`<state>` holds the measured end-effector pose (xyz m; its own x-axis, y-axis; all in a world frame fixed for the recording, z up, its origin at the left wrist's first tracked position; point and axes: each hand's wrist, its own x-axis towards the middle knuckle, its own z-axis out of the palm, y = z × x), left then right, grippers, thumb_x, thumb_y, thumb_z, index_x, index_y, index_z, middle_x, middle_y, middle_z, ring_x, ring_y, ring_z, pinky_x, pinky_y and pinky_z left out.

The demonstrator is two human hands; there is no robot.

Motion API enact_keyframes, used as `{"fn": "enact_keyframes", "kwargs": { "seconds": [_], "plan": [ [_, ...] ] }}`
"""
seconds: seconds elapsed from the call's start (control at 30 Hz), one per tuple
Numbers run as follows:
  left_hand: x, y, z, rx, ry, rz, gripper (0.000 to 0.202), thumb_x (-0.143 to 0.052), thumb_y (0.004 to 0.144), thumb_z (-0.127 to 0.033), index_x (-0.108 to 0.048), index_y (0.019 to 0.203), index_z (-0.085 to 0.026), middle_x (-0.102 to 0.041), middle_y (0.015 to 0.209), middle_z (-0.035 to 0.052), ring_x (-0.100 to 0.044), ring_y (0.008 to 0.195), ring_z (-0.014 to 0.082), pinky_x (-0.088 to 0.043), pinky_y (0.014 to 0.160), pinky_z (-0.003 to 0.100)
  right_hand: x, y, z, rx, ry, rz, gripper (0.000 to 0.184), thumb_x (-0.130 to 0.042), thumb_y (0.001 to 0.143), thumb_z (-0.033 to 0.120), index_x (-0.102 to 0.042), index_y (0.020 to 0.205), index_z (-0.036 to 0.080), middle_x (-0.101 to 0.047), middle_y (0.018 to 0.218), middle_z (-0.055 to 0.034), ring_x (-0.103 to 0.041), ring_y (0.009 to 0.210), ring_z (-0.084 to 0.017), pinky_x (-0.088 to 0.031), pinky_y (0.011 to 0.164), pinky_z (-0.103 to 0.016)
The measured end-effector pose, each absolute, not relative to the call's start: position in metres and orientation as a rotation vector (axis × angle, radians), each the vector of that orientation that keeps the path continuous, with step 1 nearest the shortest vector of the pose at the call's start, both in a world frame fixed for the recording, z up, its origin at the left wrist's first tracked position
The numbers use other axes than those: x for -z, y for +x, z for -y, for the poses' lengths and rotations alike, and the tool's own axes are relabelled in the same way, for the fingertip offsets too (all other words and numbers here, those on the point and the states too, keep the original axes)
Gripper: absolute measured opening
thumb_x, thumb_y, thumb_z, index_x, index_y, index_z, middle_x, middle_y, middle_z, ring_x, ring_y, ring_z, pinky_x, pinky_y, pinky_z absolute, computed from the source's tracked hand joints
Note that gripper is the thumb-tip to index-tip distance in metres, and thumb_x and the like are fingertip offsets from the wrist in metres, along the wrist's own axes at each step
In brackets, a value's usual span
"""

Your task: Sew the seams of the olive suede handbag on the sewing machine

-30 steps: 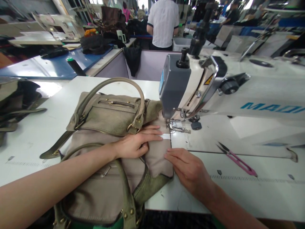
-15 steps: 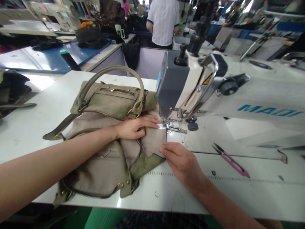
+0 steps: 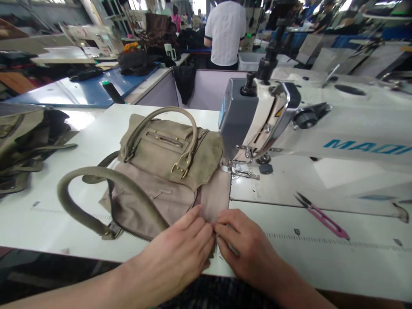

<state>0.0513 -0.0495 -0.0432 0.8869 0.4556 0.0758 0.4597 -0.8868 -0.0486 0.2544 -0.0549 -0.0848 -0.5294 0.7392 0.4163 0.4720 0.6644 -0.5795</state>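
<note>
An olive-green handbag [image 3: 157, 161] with a pinkish-beige lining [image 3: 151, 193] lies spread on the white sewing table, its two rolled handles sticking up. The lining's right edge runs by the presser foot of the sewing machine [image 3: 240, 111]. Near the table's front, my left hand [image 3: 183, 246] has its fingers closed on the bag at the lining's lower edge. Just to its right, my right hand [image 3: 244, 240] pinches the same edge, fingertips almost touching the left ones. The exact bit of cloth between them is mostly hidden.
Pink-handled thread snips [image 3: 323, 216] lie on the table to the right. More olive bag pieces [image 3: 25, 141] are heaped at the left. Behind stand a dark thread cone [image 3: 114, 92], a blue-topped table [image 3: 93, 88] and a person in a white shirt [image 3: 225, 34].
My left hand has left the presser foot and come down towards me beside the right hand. The right hand has shifted slightly nearer. The bag's front handle has swung to the left.
</note>
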Motion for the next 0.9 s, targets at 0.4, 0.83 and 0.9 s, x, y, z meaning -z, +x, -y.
{"fn": "enact_keyframes", "kwargs": {
  "seconds": [0.4,0.83,0.9],
  "plan": [
    [0.033,0.01,0.025,0.047,-3.229,0.702,0.059,-0.058,0.091,-0.051,-0.043,0.141,-0.022,-0.036,0.151,0.0038,-0.046,0.127,0.0229,-0.02,0.111,0.038,0.086,0.254,0.069,-0.284,-0.884,2.266,0.034,-0.033,0.099,0.006,-0.067,0.094,0.005,-0.065,0.087,-0.015,-0.06,0.083,-0.025,-0.057,0.076,-0.037],
    [0.05,0.02,0.023,0.281,-3.247,0.521,0.03,-0.048,0.097,-0.025,-0.056,0.126,-0.02,-0.067,0.111,0.0042,-0.047,0.124,0.0225,-0.026,0.106,0.039,0.086,0.272,0.062,-0.457,-0.951,2.175,0.024,-0.05,0.095,0.009,-0.068,0.109,0.014,-0.068,0.106,-0.0106,-0.063,0.102,-0.023,-0.058,0.089,-0.037],
    [0.05,0.026,0.019,0.285,-3.193,0.528,0.029,-0.044,0.1,-0.024,-0.056,0.126,-0.018,-0.068,0.106,0.006,-0.047,0.123,0.0238,-0.028,0.103,0.041,0.085,0.275,0.057,-0.458,-0.93,2.196,0.026,-0.049,0.094,0.008,-0.068,0.111,0.013,-0.068,0.106,-0.0112,-0.063,0.101,-0.023,-0.058,0.088,-0.037]
  ]
}}
